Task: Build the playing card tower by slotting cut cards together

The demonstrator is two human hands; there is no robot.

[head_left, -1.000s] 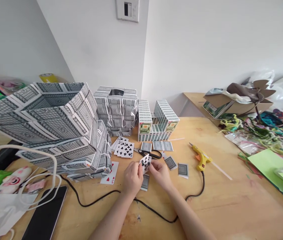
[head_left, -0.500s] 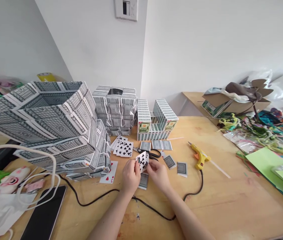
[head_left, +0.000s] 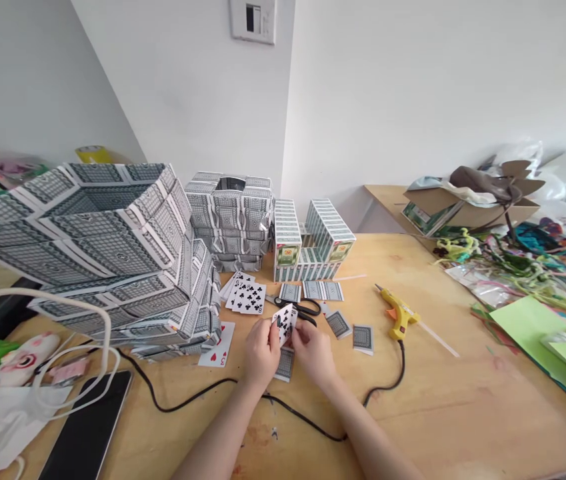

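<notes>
Here on the left, the left hand (head_left: 261, 353) has thumb and fingers closed on the near left edge of a clubs playing card (head_left: 283, 324); the card sits up off the counter (head_left: 463, 407), right between the two sets of fingertips, just beyond the knuckles; its long axis runs away from the person, tipped a little, and it looks creased lengthwise, though it may be two cards overlapped; over on the right, the right hand (head_left: 314, 351) pinches in at the opposite edge, so neither hand is the nearer.

Now the print, left to right; the three of hearts (head_left: 217, 347) shows its "3" upside down at the near corner, left of the left hand; next, the fanned clubs cards (head_left: 250, 300) give a "7" and an "8", with a "6" or "9" beside them; the held card's corner marks are too small to call; behind, the playing-card boxes (head_left: 333, 233) carry green labels with a pale emblem, lettering unreadable; far right, the yellow glue gun (head_left: 403, 317) has no brand I can make out.
</notes>
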